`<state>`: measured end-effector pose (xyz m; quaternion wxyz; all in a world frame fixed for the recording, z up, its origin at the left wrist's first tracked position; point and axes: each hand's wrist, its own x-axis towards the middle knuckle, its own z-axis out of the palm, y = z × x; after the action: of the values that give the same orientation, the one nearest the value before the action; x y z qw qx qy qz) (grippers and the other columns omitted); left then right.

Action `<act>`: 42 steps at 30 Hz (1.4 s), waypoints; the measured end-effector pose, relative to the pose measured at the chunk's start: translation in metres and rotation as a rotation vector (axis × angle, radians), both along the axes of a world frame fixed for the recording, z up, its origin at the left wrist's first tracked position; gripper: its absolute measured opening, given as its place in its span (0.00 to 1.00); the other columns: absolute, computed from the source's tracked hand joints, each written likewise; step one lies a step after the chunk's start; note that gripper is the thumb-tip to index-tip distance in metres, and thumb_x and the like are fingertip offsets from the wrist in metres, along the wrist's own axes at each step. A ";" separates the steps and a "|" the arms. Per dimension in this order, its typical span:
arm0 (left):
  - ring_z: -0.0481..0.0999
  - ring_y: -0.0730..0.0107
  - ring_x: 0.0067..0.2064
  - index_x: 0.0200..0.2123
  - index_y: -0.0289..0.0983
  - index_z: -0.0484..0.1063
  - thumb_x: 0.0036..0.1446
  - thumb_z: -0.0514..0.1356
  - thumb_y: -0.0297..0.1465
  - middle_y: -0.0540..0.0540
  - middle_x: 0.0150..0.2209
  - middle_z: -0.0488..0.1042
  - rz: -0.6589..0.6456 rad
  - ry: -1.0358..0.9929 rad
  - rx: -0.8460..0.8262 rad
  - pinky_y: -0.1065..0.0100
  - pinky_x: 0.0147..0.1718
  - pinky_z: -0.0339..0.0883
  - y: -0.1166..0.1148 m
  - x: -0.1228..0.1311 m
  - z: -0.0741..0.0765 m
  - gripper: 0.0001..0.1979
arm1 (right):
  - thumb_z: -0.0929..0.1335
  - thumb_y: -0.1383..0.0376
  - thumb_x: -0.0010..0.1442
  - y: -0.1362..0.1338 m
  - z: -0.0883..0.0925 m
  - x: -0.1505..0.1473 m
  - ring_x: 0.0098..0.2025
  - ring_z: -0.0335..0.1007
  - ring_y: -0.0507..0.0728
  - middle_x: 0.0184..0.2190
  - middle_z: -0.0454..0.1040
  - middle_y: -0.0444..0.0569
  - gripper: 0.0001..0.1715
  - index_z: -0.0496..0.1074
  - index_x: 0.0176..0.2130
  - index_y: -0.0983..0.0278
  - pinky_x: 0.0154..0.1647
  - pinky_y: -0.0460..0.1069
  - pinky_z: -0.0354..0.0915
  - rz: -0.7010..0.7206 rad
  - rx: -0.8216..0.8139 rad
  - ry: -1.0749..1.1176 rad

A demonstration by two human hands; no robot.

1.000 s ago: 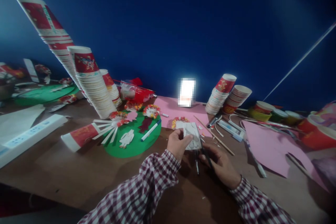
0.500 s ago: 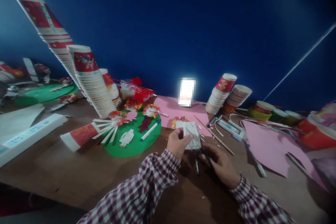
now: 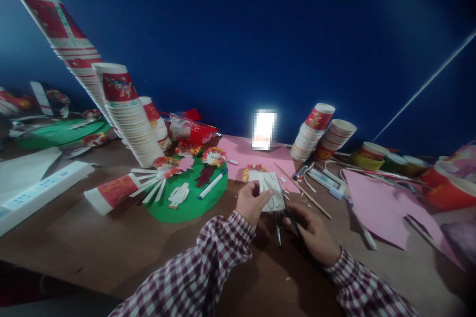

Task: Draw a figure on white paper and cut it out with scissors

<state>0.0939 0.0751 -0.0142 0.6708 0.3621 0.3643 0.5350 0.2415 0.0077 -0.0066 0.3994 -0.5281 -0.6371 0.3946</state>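
My left hand (image 3: 250, 202) pinches a small white piece of paper (image 3: 272, 199) between thumb and fingers. Outlines drawn in dark line show on the paper. My right hand (image 3: 316, 235) is closed around a slim black tool (image 3: 293, 219), whose upper end reaches the paper's right edge. Its exact kind does not show. Just below the paper, a thin pen-like stick (image 3: 278, 233) points down; whether it lies on the table or is held I cannot tell. A white paper cut-out figure (image 3: 179, 195) and a capped marker (image 3: 213, 184) lie on a green paper round (image 3: 201, 210) at left.
Tall stacks of paper cups (image 3: 128, 114) lean at left, with one cup (image 3: 115, 193) on its side. More cup stacks (image 3: 312, 131) stand at right. A power strip (image 3: 48, 193), a wooden stick (image 3: 305, 193) and pink paper (image 3: 379, 203) lie about. A bright blurred screen (image 3: 264, 130) stands behind.
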 end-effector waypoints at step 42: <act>0.73 0.68 0.30 0.33 0.30 0.70 0.38 0.67 0.32 0.43 0.30 0.75 0.016 0.004 -0.002 0.66 0.31 0.69 -0.002 0.001 0.002 0.17 | 0.65 0.58 0.57 -0.001 -0.003 0.002 0.40 0.71 0.58 0.41 0.75 0.50 0.20 0.69 0.48 0.62 0.41 0.50 0.68 -0.002 -0.017 -0.016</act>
<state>0.0952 0.0731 -0.0122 0.6664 0.3595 0.3690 0.5390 0.2438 0.0064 -0.0098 0.3899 -0.5355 -0.6363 0.3954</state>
